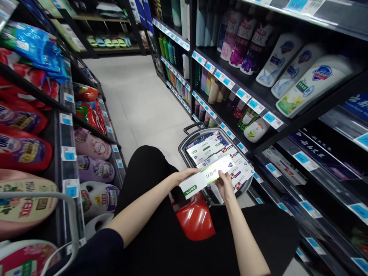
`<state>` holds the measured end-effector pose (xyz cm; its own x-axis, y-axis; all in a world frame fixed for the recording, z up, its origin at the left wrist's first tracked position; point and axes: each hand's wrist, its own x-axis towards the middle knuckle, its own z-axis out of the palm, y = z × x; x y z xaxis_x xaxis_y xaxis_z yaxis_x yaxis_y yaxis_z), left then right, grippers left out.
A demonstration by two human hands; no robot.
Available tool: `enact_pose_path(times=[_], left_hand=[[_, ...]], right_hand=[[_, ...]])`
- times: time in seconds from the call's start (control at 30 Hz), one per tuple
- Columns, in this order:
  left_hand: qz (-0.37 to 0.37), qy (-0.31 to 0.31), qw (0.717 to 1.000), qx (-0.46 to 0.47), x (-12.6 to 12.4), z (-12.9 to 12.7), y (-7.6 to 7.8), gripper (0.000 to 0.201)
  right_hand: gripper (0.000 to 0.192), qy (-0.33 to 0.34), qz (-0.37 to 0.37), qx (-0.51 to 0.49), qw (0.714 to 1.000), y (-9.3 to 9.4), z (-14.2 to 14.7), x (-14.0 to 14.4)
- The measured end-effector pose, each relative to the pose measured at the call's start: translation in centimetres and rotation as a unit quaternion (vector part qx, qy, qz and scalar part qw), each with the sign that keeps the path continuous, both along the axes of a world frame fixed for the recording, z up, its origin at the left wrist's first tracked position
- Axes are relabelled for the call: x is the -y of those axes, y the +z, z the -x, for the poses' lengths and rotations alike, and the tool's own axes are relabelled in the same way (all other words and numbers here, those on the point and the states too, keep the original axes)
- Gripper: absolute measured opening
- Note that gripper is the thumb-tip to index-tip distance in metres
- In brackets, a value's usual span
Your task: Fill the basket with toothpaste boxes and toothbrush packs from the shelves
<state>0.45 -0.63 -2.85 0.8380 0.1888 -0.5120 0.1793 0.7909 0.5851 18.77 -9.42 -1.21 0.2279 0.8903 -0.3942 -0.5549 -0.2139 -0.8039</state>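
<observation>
I hold a long white and green carton (207,175), like a toothpaste box, in both hands over my lap. My left hand (184,176) grips its near left end. My right hand (225,184) grips its lower right edge. Just beyond the carton stands a grey shopping basket (184,145) filled with several similar white, blue and purple cartons (207,148). Below my hands a red plastic object (195,219) shows between my black-clothed knees.
Dark shelves on the right carry shampoo and body-wash bottles (299,69) with blue price tags. The left shelves hold detergent bags and jugs (20,149). A grey metal bar (57,197) curves at the lower left. The pale aisle floor (138,96) runs ahead.
</observation>
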Motion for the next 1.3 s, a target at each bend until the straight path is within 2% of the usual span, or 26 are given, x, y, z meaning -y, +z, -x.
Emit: enact_pose_path(times=[0.17, 0.33, 0.53, 0.77, 0.87, 1.13, 1.23, 1.3], left_hand=[[0.069, 0.042, 0.994, -0.075, 0.0, 0.2, -0.8, 0.050], [0.074, 0.049, 0.993, -0.083, -0.1, 0.2, -1.0, 0.045], [0.072, 0.051, 0.992, -0.086, -0.1, 0.2, -1.3, 0.041], [0.101, 0.010, 0.995, -0.007, -0.1, 0.2, -1.0, 0.057], [0.099, 0.024, 0.995, -0.021, -0.1, 0.1, -0.9, 0.055], [0.079, 0.013, 0.996, -0.031, -0.1, 0.1, -1.2, 0.047], [0.082, -0.010, 0.996, -0.023, 0.0, 0.0, -0.5, 0.051], [0.101, -0.051, 0.994, -0.001, -0.1, 0.1, 0.4, 0.060]], right_hand=[[0.044, 0.000, 0.008, -0.002, 1.000, 0.0, -0.1, 0.1], [0.049, 0.005, 0.010, 0.007, 1.000, 0.2, -0.1, 0.2], [0.046, -0.004, 0.011, -0.008, 1.000, -0.2, -0.1, 0.2], [0.050, -0.012, 0.001, -0.035, 0.999, -0.9, -0.2, 0.0], [0.051, -0.016, 0.001, -0.032, 0.999, -1.0, -0.3, 0.0], [0.054, -0.033, 0.004, -0.031, 0.999, -1.2, -0.3, -0.2], [0.053, -0.040, -0.006, -0.040, 0.998, -1.3, -0.2, -0.3], [0.053, -0.038, -0.013, -0.053, 0.998, -1.3, -0.2, -0.3]])
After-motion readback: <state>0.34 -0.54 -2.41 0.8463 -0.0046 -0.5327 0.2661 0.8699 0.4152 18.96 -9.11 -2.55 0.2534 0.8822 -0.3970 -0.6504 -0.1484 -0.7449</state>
